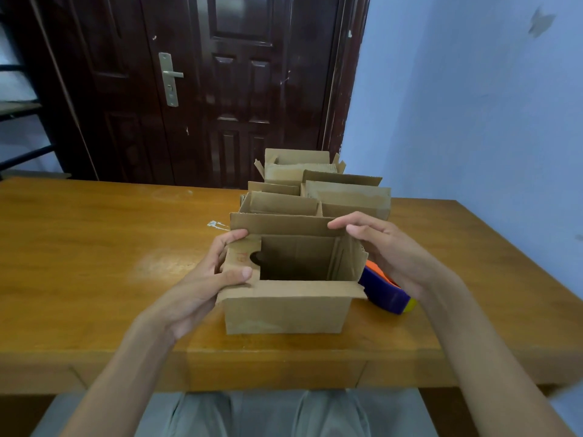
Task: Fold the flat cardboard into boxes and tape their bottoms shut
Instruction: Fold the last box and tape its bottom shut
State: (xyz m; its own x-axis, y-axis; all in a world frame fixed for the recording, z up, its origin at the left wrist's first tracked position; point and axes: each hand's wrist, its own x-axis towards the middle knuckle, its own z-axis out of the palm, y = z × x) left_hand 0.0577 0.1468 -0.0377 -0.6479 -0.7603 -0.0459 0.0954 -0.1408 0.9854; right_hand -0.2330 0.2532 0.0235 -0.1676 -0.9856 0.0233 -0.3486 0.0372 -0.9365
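Nothing can be read with certainty. The only marking is a faint reddish scrawl on the left top flap of the cardboard box point(284, 305), just beside the left grip point(220, 272), above its thumb and next to a round cut-out; its characters are too blurred to make out.

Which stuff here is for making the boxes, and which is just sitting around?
For the job:
- brown cardboard box, gripped by left hand and right hand
- purple and orange tape dispenser
- row of folded brown cardboard boxes

Just there:
- dark wooden door
- wooden table
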